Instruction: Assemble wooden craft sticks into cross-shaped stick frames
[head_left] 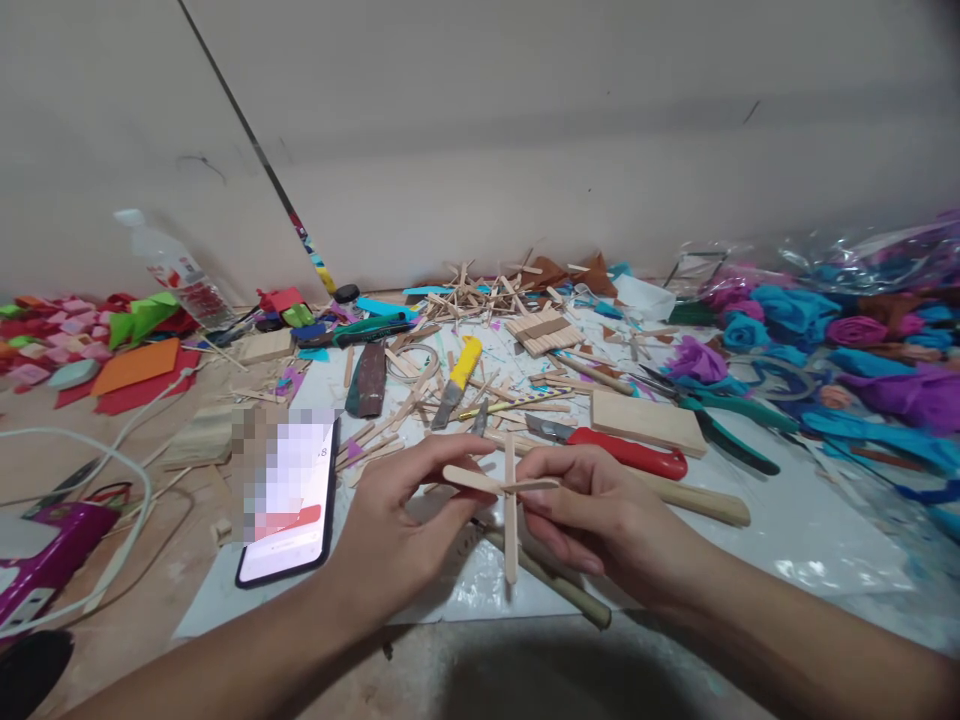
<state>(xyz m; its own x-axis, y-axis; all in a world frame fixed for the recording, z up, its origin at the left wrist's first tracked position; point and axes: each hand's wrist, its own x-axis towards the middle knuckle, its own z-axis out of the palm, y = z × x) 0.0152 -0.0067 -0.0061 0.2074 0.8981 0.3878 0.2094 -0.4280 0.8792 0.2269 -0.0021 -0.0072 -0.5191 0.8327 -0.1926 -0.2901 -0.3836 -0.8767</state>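
– Pale wood, nearest: crossed sticks (511, 550) held up between the fingers, one upright, the crosspiece reaching to either side. One crosspiece or two, cannot tell.

– Fingers?

– Left hand (397, 500): pinched on the left side, near the crossing. Right hand (619, 495): thumb and forefinger clamped on the right side.

– Handling?

– Light, I'd judge; stiff but thin, likely to snap if bent. Dry, little slip. Best held close to the crossing, probably the weak point.

– Any writing?

– White sheet (810, 520) below the fingers: faint marks, illegible. Phone (289, 555), left of the left fingers: screen mostly blocked out; a lone letter, perhaps "s".

– Farther out?

– Red-handled knife (637, 450) just past the right fingers; yellow cutter (466, 365) ahead of both. Beyond, far to their left, a bottle (180, 265): red label, print unreadable.
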